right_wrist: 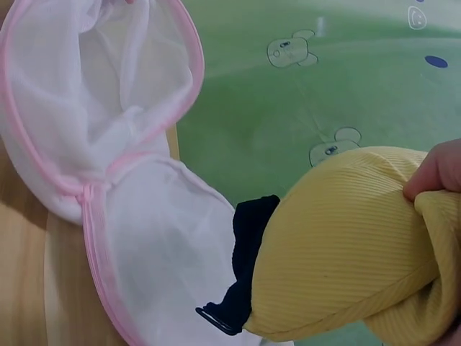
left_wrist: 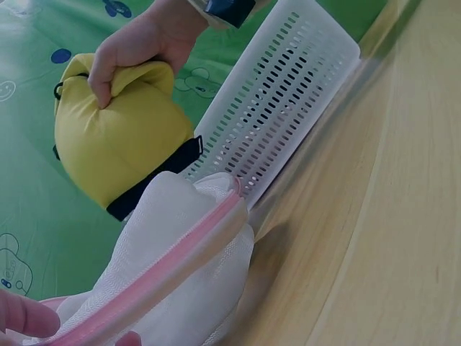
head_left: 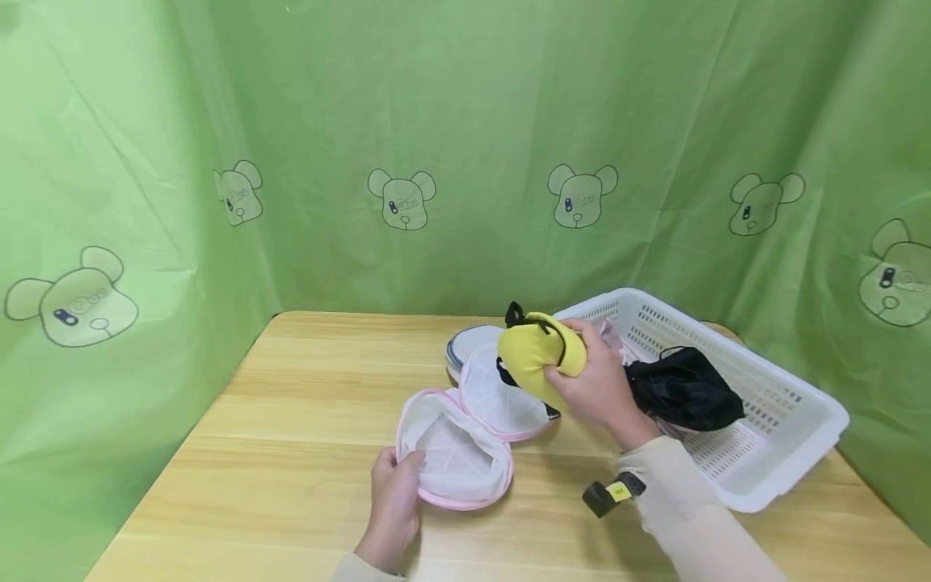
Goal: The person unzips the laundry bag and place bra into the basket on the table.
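My right hand grips a folded yellow bra with black straps, raised above the table left of the basket. Its ribbed cup fabric and a black band with a hook end show up close in the right wrist view. On the table lies an unzipped white mesh laundry bag with pink zipper edging, its two halves spread apart. My left hand pinches the near half by its left rim, thumb over the edge. The bra hangs over the far half and partly hides it in the head view.
A white perforated plastic basket stands on the right, holding a black garment and pale pink clothing. Behind the mesh bag lies another white bag with blue-grey edging. A green curtain surrounds the wooden table.
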A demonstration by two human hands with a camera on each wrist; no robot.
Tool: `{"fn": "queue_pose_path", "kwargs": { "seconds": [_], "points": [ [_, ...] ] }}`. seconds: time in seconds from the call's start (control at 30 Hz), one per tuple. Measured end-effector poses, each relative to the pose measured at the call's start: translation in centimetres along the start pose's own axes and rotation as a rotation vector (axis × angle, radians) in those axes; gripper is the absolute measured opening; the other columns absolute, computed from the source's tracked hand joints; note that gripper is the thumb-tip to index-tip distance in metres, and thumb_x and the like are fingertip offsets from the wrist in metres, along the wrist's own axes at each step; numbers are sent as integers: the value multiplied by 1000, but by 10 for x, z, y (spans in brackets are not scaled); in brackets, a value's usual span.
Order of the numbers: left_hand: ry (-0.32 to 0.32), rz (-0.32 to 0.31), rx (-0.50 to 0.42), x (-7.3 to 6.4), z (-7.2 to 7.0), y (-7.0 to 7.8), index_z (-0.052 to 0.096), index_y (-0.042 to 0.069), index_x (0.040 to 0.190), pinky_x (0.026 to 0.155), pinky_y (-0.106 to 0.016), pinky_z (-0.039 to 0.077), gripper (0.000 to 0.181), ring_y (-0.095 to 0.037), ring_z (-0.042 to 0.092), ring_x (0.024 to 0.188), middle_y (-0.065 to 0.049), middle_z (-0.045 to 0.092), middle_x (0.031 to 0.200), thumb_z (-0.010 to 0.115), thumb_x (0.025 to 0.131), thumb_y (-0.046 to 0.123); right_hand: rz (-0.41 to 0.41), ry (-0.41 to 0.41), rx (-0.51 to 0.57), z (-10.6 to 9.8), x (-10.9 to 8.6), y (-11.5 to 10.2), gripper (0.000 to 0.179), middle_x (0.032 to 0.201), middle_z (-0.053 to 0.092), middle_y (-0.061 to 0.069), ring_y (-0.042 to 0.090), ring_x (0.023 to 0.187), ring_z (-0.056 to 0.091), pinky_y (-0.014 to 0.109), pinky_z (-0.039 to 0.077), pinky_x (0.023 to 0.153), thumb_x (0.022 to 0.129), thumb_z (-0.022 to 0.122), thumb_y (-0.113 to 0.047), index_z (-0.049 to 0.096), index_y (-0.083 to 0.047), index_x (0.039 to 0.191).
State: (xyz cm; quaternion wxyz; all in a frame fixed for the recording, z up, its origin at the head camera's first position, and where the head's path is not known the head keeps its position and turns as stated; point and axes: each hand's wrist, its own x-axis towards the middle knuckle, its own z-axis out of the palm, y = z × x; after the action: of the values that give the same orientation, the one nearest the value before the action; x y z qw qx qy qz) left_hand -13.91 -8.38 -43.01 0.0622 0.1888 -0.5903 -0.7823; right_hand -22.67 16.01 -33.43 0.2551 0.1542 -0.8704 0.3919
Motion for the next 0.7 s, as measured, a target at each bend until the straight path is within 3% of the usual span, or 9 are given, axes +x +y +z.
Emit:
{"fn": "queue_pose_path", "kwargs": {
  "seconds": [0.13, 0.3, 0.7],
  "points": [
    [3, -1, 5, 0, 0, 0, 42, -14, 114, 101, -49, 44, 27, -45, 49, 117, -33, 44, 126, 51, 93, 1, -2, 39, -13, -9, 1, 3, 60, 103, 60, 19, 30, 80, 52, 38, 43, 63, 66, 76, -3, 53, -1, 122],
    [1, 4, 8, 1, 0, -1, 42, -13, 113, 103, -50, 42, 26, -45, 48, 118, -32, 44, 127, 51, 92, 1, 6, 27, -71, -23, 1, 5, 60, 95, 63, 20, 26, 67, 51, 34, 40, 55, 70, 74, -7, 51, -3, 124],
    [1, -2, 22, 1, 0, -3, 43, -13, 114, 103, -50, 41, 28, -43, 49, 117, -31, 45, 126, 52, 92, 2, 65, 94, -156, -62, 0, 14, 64, 91, 60, 21, 28, 67, 48, 35, 36, 54, 72, 74, -13, 48, -3, 129]
  ]
}}
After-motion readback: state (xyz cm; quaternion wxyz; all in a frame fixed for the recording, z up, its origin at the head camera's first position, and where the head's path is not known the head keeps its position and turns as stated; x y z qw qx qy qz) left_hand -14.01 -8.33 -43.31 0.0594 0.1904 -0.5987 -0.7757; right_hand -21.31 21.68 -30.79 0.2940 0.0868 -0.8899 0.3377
